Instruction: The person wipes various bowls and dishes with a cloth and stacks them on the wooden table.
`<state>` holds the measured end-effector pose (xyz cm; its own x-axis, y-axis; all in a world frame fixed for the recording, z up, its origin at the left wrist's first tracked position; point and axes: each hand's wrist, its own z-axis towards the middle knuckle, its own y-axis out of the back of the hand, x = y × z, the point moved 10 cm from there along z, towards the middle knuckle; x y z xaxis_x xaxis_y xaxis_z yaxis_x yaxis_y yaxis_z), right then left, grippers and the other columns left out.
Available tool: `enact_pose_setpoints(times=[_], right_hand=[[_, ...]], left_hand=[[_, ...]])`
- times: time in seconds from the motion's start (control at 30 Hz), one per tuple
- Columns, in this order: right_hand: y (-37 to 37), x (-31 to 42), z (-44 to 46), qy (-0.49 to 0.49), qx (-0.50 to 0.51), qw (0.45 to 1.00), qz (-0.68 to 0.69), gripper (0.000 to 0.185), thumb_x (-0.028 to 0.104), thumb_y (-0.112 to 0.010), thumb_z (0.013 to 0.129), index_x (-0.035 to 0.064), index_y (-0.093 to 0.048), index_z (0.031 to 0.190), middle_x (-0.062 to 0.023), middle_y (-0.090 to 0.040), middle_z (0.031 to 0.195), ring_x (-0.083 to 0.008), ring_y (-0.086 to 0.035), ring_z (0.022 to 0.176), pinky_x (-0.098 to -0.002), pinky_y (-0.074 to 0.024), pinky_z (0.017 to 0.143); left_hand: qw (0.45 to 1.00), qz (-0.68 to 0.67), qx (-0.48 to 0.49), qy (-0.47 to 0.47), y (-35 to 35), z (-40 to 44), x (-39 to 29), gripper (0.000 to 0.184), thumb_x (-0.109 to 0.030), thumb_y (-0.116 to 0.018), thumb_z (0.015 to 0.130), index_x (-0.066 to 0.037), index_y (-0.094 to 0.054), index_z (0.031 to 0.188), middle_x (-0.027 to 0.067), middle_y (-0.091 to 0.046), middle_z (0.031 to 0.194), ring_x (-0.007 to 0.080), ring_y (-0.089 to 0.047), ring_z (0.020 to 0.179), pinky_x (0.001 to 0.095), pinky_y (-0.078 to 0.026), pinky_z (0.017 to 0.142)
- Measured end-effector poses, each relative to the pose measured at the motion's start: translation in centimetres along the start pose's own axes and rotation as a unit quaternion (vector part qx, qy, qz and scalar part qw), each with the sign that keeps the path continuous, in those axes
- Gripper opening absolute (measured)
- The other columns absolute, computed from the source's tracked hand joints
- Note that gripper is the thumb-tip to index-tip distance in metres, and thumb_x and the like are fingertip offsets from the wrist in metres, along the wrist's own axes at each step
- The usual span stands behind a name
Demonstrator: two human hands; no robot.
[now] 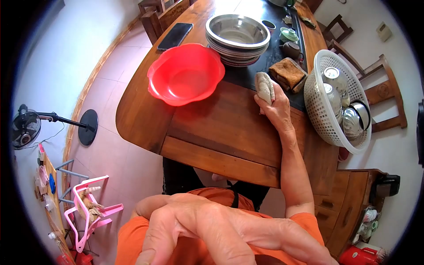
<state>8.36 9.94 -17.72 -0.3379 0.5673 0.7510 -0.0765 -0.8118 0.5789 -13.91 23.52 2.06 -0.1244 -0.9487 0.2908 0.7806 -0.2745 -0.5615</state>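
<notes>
My right hand is closed around a folded, light grey-beige cloth just above the wooden table. Very near the camera, at the bottom, looms my left hand, its fingers apart and nothing seen in them; the fingertips are partly cut off. Left of the cloth sits a red plastic basin with a wavy rim. Behind it rises a stack of bowls and plates, a steel bowl on top. A folded brown towel lies just right of the cloth.
A white plastic basket holding glass and steel bowls stands at the table's right edge. A phone lies at the back left. A small dark teapot and a lidded green cup stand on the dark tea tray. Wooden chairs flank the table.
</notes>
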Motion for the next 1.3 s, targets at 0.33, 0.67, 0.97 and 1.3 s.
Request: enact_pose_setpoints(times=[0.33,0.67,0.97,1.3], right_hand=[[-0.2,-0.3,-0.1,-0.01,0.002,1.0,0.009,0.06,0.032,-0.08,0.082,0.0036,-0.058,0.13,-0.0167,-0.066,0.116,-0.0319,-0.067,0.101,-0.0432,-0.0538,0.088],[-0.2,-0.4,-0.1,-0.016,0.004,1.0,0.003,0.06,0.033,-0.08,0.082,0.003,-0.058,0.13,-0.0165,-0.067,0.117,-0.0309,-0.068,0.1,-0.0416,-0.0545,0.088],[-0.2,-0.6,0.0,-0.004,-0.002,1.0,-0.014,0.059,0.033,-0.08,0.082,0.0031,-0.059,0.129,-0.0167,-0.067,0.114,-0.0316,-0.068,0.099,-0.0421,-0.0547,0.087],[-0.2,-0.6,0.0,-0.004,0.002,1.0,-0.018,0.062,0.035,-0.08,0.082,0.0034,-0.058,0.13,-0.0165,-0.067,0.116,-0.0312,-0.068,0.102,-0.0424,-0.0546,0.089]], left_hand=[[0.997,-0.023,-0.012,0.072,-2.3,2.7,0.2,0.065,-0.052,-0.059,0.093,0.007,-0.071,0.118,0.05,-0.037,0.138,0.0682,-0.043,0.123,0.0754,-0.032,0.101],[0.998,0.003,0.039,-0.057,-1.8,-0.1,0.3,0.064,-0.053,-0.057,0.095,0.006,-0.072,0.114,0.0494,-0.04,0.135,0.0671,-0.047,0.12,0.072,-0.034,0.101],[0.996,0.021,0.06,-0.064,-1.1,0.6,-0.2,0.061,-0.053,-0.056,0.095,0.004,-0.073,0.113,0.0504,-0.042,0.132,0.0656,-0.05,0.116,0.0684,-0.038,0.099],[0.997,0.016,0.047,-0.058,-1.0,0.5,-0.3,0.062,-0.052,-0.056,0.096,0.006,-0.072,0.107,0.05,-0.041,0.131,0.0653,-0.051,0.114,0.0691,-0.039,0.097]])
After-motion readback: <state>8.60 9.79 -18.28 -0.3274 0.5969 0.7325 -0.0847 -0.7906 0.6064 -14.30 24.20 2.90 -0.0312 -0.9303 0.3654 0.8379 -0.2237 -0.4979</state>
